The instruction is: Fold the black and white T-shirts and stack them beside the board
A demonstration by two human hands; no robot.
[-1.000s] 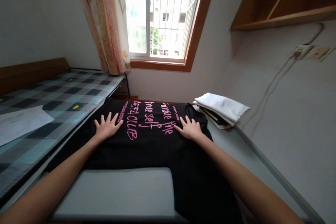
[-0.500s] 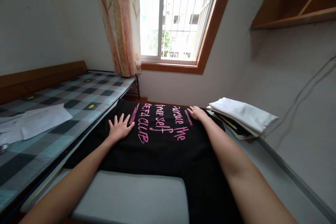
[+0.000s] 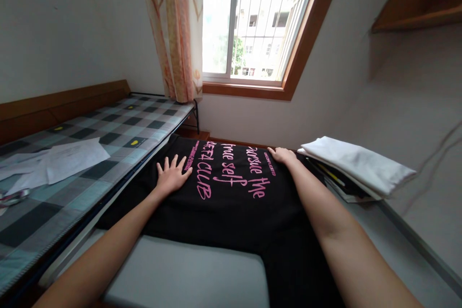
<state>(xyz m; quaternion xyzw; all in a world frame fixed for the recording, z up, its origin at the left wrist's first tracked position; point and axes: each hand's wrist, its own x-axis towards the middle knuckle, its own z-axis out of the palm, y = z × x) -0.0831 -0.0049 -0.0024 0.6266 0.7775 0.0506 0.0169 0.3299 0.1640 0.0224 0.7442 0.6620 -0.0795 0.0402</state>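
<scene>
A black garment (image 3: pixel 216 216) with pink lettering lies spread over a pale grey board or table (image 3: pixel 195 269). My left hand (image 3: pixel 172 174) rests flat on the cloth left of the lettering, its fingers spread wide. At the far right part of the garment, beside the small pink print, my right hand (image 3: pixel 282 155) lies on the fabric with its fingers reaching left and slightly apart; it grips nothing visible. Part of the garment hangs toward me on the right, partly behind my right forearm.
Folded white cloth (image 3: pixel 355 163) tops a stack at the right. A bed with a checked mattress (image 3: pixel 119 130) stands left, holding papers (image 3: pixel 72 159). Ahead are a curtain (image 3: pixel 180 33) and window (image 3: pixel 260 33); a wooden shelf (image 3: pixel 418 19) hangs upper right.
The whole view has shifted, so the scene sits a little farther right. Both hands stay at nearly the same places on the garment.
</scene>
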